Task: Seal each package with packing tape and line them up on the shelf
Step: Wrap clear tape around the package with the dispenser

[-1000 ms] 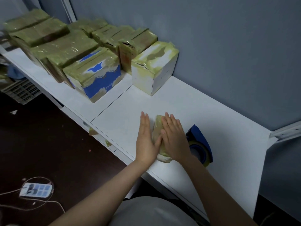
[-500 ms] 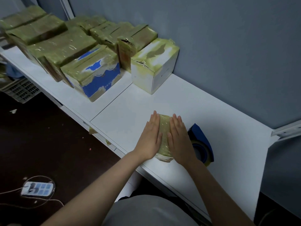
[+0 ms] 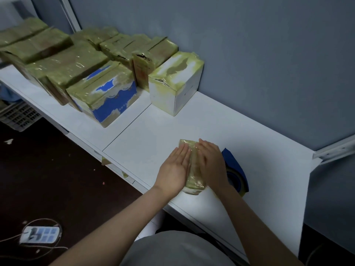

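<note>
Yellow-green glossy tape, wrinkled and shiny, wraps the small package (image 3: 195, 175), a narrow block lying on the white shelf (image 3: 249, 141) near its front edge. Its long axis runs from 6 o'clock toward 12 o'clock, the far end leaning slightly to 11. The left hand (image 3: 175, 169) lies flat with fingers straight against its 9 o'clock side, and the right hand (image 3: 211, 164), equally flat, presses its 3 o'clock side and top. Just beside the right hand at 3 o'clock sits a blue tape dispenser (image 3: 235, 173). At 10 o'clock stand taped boxes, the nearest a white box (image 3: 175, 83) and a blue-and-white box (image 3: 107, 96). A slatted crate (image 3: 17, 116) sits below at 9 o'clock; its contents cannot be told.
</note>
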